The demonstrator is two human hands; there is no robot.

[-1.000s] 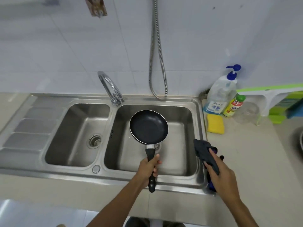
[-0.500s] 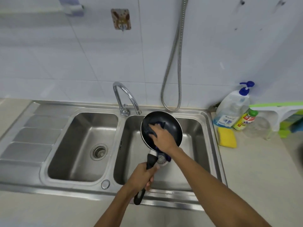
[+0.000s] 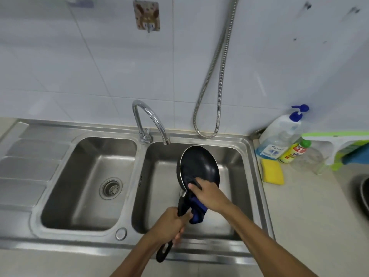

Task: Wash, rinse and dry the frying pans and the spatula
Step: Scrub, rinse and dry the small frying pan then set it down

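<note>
Gripped by its black handle in the closed left hand (image 3: 169, 224), the frying pan (image 3: 199, 166) tilts over the right basin of the sink (image 3: 247, 156) while the right hand (image 3: 209, 193) presses a dark blue cloth (image 3: 196, 208) against its near rim.

You are looking at one frying pan (image 3: 199, 164), one dark blue cloth (image 3: 196, 210) and one yellow sponge (image 3: 273, 174). You are seeing two sink basins, left (image 3: 87, 184) and right (image 3: 229, 156), one tap (image 3: 149, 120), one hose (image 3: 217, 76), and two bottles: one pump bottle (image 3: 281, 134), one small yellow bottle (image 3: 295, 151).
</note>
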